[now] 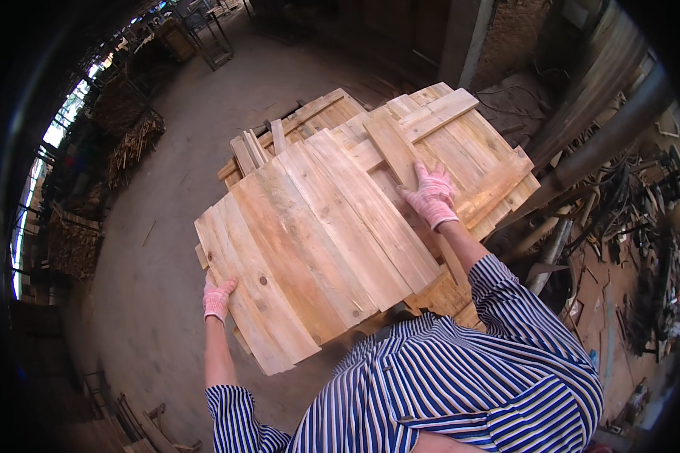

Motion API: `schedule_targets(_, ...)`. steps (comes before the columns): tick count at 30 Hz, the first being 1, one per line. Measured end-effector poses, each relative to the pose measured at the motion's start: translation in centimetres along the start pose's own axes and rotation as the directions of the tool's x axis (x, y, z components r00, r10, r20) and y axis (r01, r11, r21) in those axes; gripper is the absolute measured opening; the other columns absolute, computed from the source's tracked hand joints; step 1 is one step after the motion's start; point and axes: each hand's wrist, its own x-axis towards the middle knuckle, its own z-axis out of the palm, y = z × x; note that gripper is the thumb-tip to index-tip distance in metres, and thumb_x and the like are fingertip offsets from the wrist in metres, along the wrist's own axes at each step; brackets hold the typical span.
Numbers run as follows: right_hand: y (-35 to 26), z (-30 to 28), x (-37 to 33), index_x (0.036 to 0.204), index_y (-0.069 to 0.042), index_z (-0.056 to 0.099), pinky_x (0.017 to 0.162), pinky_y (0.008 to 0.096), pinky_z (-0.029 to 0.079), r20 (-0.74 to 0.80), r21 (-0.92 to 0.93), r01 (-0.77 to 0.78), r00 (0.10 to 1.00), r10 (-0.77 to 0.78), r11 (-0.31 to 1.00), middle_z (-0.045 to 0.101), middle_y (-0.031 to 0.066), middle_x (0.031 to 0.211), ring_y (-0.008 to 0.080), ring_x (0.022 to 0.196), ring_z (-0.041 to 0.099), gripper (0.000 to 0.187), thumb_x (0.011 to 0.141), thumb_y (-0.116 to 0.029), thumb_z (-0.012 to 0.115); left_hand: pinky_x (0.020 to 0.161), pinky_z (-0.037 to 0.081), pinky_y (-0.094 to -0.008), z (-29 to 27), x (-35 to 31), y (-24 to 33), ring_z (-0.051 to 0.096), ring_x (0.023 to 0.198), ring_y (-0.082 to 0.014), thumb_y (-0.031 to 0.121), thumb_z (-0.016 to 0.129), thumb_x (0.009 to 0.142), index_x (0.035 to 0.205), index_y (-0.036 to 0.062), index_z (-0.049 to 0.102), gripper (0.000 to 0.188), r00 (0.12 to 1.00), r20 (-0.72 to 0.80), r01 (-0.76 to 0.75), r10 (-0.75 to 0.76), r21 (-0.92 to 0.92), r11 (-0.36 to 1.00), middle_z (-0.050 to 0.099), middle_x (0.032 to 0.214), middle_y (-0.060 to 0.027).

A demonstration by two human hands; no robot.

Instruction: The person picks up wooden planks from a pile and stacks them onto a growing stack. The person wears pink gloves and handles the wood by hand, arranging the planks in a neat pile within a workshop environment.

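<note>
Left hand (217, 297) grips the wooden panel (310, 241) edge; right hand (431, 196) lies flat, seemingly open, on the pallet stack (468, 151).

I see a grey concrete floor (166, 196), dusty and strewn with thin wood scraps. A stack of pale wooden panels (461, 151) rests on it, each panel made of planks nailed side by side, with cross battens showing on the upper right one. The top panel (317, 241) lies tilted across the stack, its near edge overhanging. Loose slats (253, 151) stick out at the stack's far left corner. Bundles of sticks (132, 143) sit on the floor along the left. Scrap and metal pipes (604, 143) crowd the right side.
</note>
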Motion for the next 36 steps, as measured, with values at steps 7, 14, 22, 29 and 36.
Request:
schedule_targets(7, -1.8, -0.5, 2.7, 0.149, -0.025, 0.052, 0.107, 0.0485, 0.047, 0.256, 0.221, 0.021, 0.963, -0.079, 0.975, 0.052, 0.0246, 0.144, 0.0407, 0.131, 0.055, 0.078, 0.084, -0.063, 0.069, 0.097, 0.056, -0.0386, -1.6, 0.1, -0.7, 0.067, 0.111, -0.027, 0.005, 0.087, 0.079, 0.156, 0.0015, 0.034, 0.094, 0.999, 0.032, 0.048, -0.042, -0.2, 0.979, 0.066, 0.129, -0.0168)
schedule_targets(14, -2.0, 3.8, 4.2, 0.14, -0.022, 0.063, 0.109, 0.047, 0.046, 0.178, 0.515, 0.099, 0.96, -0.219, 0.851, 0.055, 0.0256, 0.138, 0.0428, 0.132, 0.053, 0.055, 0.092, -0.048, 0.065, 0.095, 0.057, -0.0352, -0.5, -0.6, 0.1, 0.07, 0.106, -0.0237, 0.008, 0.087, 0.081, 0.156, 0.0, 0.035, 0.092, 1.0, -0.004, -0.025, 0.026, 0.094, 0.995, 0.068, 0.127, -0.0161)
schedule_targets(22, -4.5, 4.9, 6.4, 0.143, -0.026, 0.06, 0.107, 0.0505, 0.046, 0.149, 0.45, 0.208, 0.941, -0.303, 0.868, 0.054, 0.024, 0.14, 0.0439, 0.128, 0.056, 0.051, 0.095, -0.045, 0.06, 0.098, 0.055, -0.0389, -4.2, 1.2, -0.3, 0.067, 0.114, -0.0244, 0.028, 0.084, 0.086, 0.158, -0.0001, 0.031, 0.093, 1.0, 0.01, -0.008, 0.005, 0.309, 0.951, 0.065, 0.133, -0.0187)
schedule_targets(29, 0.0, 7.7, 6.3, 0.158, -0.02, 0.038, 0.11, 0.0502, 0.042, 0.111, 0.364, 0.295, 0.928, -0.355, 0.884, 0.059, 0.0285, 0.136, 0.0449, 0.131, 0.054, 0.061, 0.104, -0.046, 0.049, 0.122, 0.028, -0.0448, -2.4, -0.4, -2.4, 0.036, 0.15, -0.0259, 0.077, 0.051, 0.093, 0.16, 0.0046, 0.033, 0.1, 0.875, 0.357, 0.436, -0.327, -0.289, 0.852, 0.036, 0.165, -0.0141)
schedule_targets(36, -1.6, 9.4, 5.3, 0.154, -0.02, 0.043, 0.103, 0.0527, 0.047, 0.088, 0.268, 0.291, 0.942, -0.324, 0.918, 0.061, 0.0295, 0.132, 0.0468, 0.123, 0.058, 0.056, 0.105, -0.045, 0.047, 0.113, 0.042, -0.0494, -3.1, 1.9, -3.4, 0.055, 0.134, -0.0279, 0.065, 0.06, 0.096, 0.15, 0.0083, 0.05, 0.08, 0.886, 0.232, 0.463, -0.401, -0.388, 0.797, 0.056, 0.149, -0.0121)
